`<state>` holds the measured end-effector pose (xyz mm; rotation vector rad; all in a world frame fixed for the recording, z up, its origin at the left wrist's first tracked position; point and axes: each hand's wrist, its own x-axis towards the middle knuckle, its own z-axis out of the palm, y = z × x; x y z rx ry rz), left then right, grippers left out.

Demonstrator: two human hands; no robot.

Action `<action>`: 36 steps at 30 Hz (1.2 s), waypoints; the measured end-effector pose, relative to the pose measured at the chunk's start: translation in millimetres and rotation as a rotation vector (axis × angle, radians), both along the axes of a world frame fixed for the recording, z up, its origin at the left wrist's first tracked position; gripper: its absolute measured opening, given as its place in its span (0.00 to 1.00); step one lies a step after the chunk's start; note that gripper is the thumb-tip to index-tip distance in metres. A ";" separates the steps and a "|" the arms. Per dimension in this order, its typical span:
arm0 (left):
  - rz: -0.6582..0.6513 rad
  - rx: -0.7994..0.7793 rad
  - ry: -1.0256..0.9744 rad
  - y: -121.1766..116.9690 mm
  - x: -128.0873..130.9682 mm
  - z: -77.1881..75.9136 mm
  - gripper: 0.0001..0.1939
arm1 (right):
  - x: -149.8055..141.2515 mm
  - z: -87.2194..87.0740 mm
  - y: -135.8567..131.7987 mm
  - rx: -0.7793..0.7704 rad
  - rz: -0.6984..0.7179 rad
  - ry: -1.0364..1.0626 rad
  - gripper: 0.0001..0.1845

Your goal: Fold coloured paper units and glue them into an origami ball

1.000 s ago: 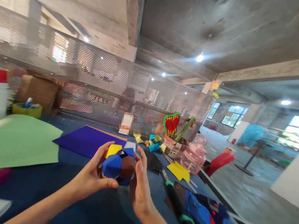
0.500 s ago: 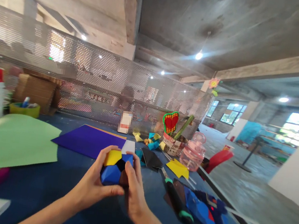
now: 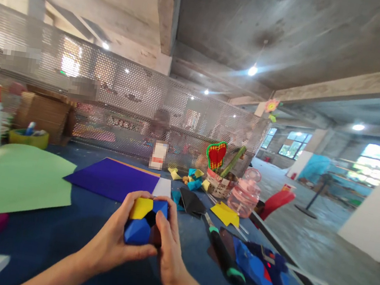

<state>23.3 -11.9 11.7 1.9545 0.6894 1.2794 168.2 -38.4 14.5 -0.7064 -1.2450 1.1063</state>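
Observation:
A folded paper ball (image 3: pixel 142 221) with blue, yellow, black and brown faces is cupped between both hands above the dark blue table (image 3: pixel 54 241). My left hand (image 3: pixel 109 240) wraps its left side, thumb under the blue face and fingers over the yellow top. My right hand (image 3: pixel 167 246) presses in from the right, fingers curled over the ball's brown side.
Purple paper (image 3: pixel 113 178) and green paper (image 3: pixel 17 176) lie behind the hands. To the right are black folded paper (image 3: pixel 191 201), yellow pieces (image 3: pixel 225 213), a black-handled tool (image 3: pixel 224 257), a blue glue gun (image 3: pixel 263 272), a pink jar (image 3: pixel 245 199) and a basket (image 3: pixel 219 187). A mesh screen (image 3: pixel 127 109) runs along the back.
My right hand has closed from an open palm beside the ball onto its side. Both hands and the ball have sunk slightly toward the table.

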 end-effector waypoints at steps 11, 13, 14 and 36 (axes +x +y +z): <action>-0.063 -0.045 -0.056 0.3 -4.5 5.4 0.24 | 1.5 -0.3 -0.6 0.041 -0.053 -0.109 0.15; -0.049 -0.091 -0.094 0.7 -4.8 6.2 0.18 | 4.7 -0.1 -0.6 0.200 -0.137 -0.247 0.17; -0.027 -0.096 -0.105 1.1 -4.4 6.3 0.17 | 6.5 0.5 -0.6 0.306 -0.191 -0.322 0.18; 0.528 1.065 0.412 14.5 -30.4 6.8 0.29 | 1.5 -7.2 4.8 -0.023 -0.116 -0.003 0.23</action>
